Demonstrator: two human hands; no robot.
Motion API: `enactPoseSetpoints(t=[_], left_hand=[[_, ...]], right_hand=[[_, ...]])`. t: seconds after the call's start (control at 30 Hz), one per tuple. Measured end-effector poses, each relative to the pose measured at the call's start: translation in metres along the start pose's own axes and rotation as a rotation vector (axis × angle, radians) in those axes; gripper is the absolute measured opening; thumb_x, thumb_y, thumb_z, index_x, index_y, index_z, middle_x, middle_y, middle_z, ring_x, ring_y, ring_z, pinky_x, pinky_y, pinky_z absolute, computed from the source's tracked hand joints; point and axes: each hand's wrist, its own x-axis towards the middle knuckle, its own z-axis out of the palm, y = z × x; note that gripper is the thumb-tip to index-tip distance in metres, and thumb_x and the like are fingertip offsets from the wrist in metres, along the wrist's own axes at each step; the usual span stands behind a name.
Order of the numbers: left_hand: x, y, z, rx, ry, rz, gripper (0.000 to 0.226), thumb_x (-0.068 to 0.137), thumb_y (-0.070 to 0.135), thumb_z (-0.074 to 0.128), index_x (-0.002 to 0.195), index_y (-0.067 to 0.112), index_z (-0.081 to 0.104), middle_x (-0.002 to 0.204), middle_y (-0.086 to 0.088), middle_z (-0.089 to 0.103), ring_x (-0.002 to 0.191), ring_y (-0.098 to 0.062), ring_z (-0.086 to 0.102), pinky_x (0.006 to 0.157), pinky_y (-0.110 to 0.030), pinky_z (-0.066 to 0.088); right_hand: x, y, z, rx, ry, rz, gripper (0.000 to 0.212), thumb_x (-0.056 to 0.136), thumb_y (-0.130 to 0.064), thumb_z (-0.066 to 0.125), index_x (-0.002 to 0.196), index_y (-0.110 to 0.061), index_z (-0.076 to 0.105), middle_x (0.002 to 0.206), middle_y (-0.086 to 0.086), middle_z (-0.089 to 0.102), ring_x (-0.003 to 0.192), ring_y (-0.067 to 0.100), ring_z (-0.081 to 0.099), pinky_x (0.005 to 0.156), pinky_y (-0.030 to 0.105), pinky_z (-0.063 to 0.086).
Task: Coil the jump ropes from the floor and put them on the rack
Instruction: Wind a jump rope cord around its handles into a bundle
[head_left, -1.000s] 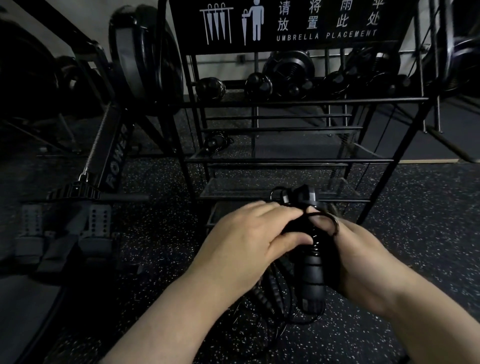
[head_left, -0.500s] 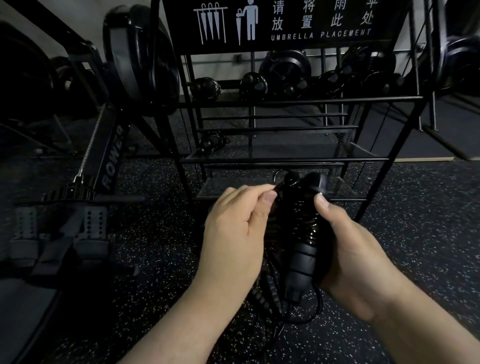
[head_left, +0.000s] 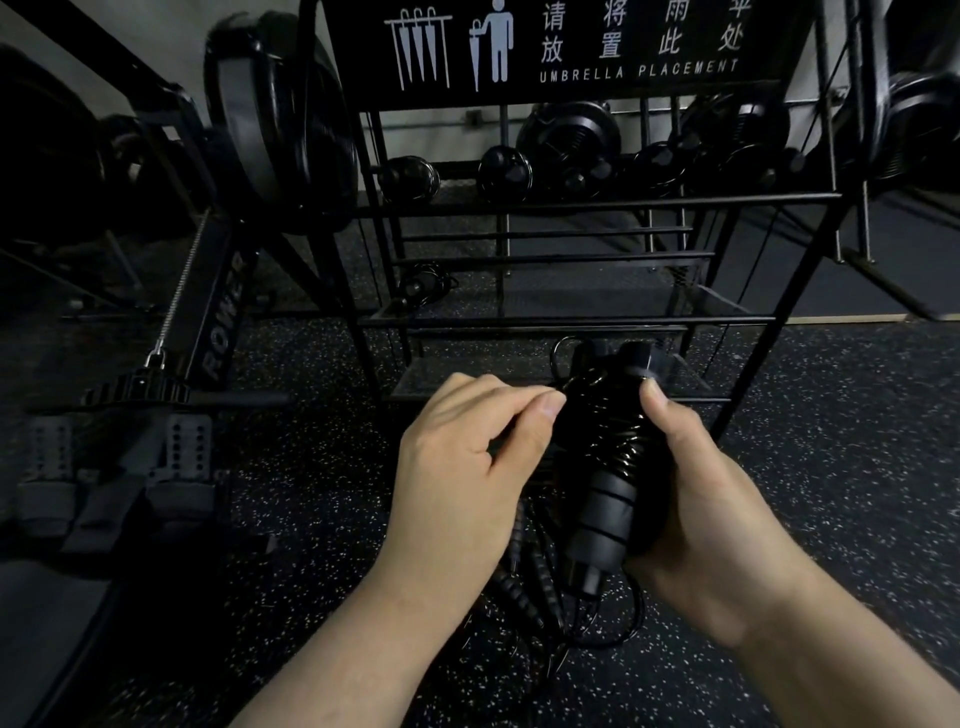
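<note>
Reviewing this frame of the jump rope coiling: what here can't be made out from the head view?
- Right hand: its fingers are hidden behind the jump rope bundle; only the thumb shows.
- Left hand: the cord it pinches is black on black, its path unclear.
- More ropes on the floor: the count is untellable, covered by hands and shadow.
- Coil on the rack shelf: too dark and small to identify surely.

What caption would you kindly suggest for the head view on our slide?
Right hand grips a wound jump rope while left hand pinches its cord, before the rack.
</note>
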Motion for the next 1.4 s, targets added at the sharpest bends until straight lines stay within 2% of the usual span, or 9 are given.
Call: enactPoseSetpoints(t=[0.23,0.43,0.67,0.77,0.87,0.97,1.1,1.3,1.4], left_hand=[[-0.002,-0.001,0.000,0.014,-0.009,0.026,0.022,0.098,0.029,0.061,0.099,0.018,0.080,0.080,0.014,0.067,0.085,-0.015,0.060,0.075,-0.025,0.049],[-0.001,-0.001,0.002,0.047,0.041,-0.096,0.015,0.096,0.027,0.067,0.098,0.021,0.081,0.081,0.016,0.069,0.087,-0.013,0.064,0.079,-0.026,0.051],[-0.005,0.008,0.001,-0.108,0.026,-0.351,0.004,0.089,0.027,0.075,0.091,0.028,0.079,0.084,0.017,0.075,0.086,0.000,0.070,0.077,-0.016,0.052],[0.002,0.010,-0.006,-0.123,-0.053,-0.388,0.022,0.089,0.028,0.076,0.102,0.037,0.062,0.077,0.014,0.073,0.080,0.003,0.068,0.074,-0.004,0.043],[0.006,0.006,-0.011,-0.049,-0.223,-0.355,0.036,0.096,0.028,0.067,0.130,0.039,0.065,0.086,0.024,0.069,0.093,0.014,0.061,0.083,0.002,0.037],[0.004,0.003,-0.012,-0.046,-0.299,-0.358,0.037,0.103,0.026,0.056,0.137,0.037,0.062,0.097,0.026,0.062,0.091,0.012,0.055,0.085,0.001,0.039],[0.006,-0.001,-0.011,-0.039,-0.270,-0.425,0.030,0.103,0.026,0.055,0.127,0.040,0.068,0.113,0.027,0.070,0.109,0.016,0.059,0.095,-0.007,0.043],[0.010,-0.007,-0.016,-0.001,-0.265,-0.467,0.014,0.095,0.026,0.070,0.103,0.036,0.074,0.073,0.011,0.072,0.064,0.003,0.063,0.058,-0.011,0.043],[0.009,-0.008,-0.016,0.127,-0.290,-0.382,0.020,0.094,0.027,0.071,0.108,0.042,0.073,0.070,0.013,0.070,0.060,0.000,0.061,0.059,-0.018,0.048]], right_hand=[[0.000,-0.001,-0.001,0.040,0.025,0.010,0.049,0.084,-0.055,0.058,0.104,-0.016,0.081,0.114,0.012,0.077,0.100,0.025,0.076,0.073,0.040,0.063],[0.001,0.005,0.000,-0.129,0.009,-0.021,0.041,0.087,-0.046,0.063,0.116,-0.021,0.076,0.121,0.010,0.075,0.115,0.028,0.071,0.106,0.055,0.048],[-0.001,0.009,0.004,-0.380,0.016,-0.101,0.016,0.085,-0.052,0.073,0.081,-0.066,0.070,0.103,-0.020,0.077,0.104,-0.002,0.071,0.101,0.035,0.047],[0.000,0.009,0.002,-0.402,0.022,-0.092,0.013,0.085,-0.053,0.074,0.084,-0.066,0.070,0.108,-0.017,0.077,0.110,0.003,0.070,0.107,0.040,0.046],[0.001,0.004,-0.002,-0.437,0.017,-0.070,0.015,0.068,-0.053,0.067,0.077,-0.065,0.071,0.095,-0.023,0.077,0.098,-0.003,0.072,0.092,0.029,0.051],[0.001,-0.001,-0.009,-0.511,0.021,-0.064,0.019,0.066,-0.053,0.067,0.083,-0.058,0.071,0.091,-0.018,0.079,0.090,0.002,0.075,0.078,0.024,0.058],[0.004,0.001,-0.012,-0.664,-0.060,-0.080,0.043,0.072,-0.060,0.067,0.114,-0.052,0.063,0.110,-0.009,0.077,0.104,0.014,0.074,0.100,0.044,0.056],[0.006,0.006,-0.017,-0.785,-0.099,-0.076,0.052,0.075,-0.057,0.066,0.124,-0.046,0.053,0.111,-0.009,0.076,0.104,0.013,0.074,0.098,0.044,0.058],[0.006,0.008,-0.018,-0.812,-0.114,-0.067,0.050,0.076,-0.058,0.066,0.124,-0.048,0.052,0.111,-0.012,0.076,0.103,0.012,0.074,0.097,0.043,0.058]])
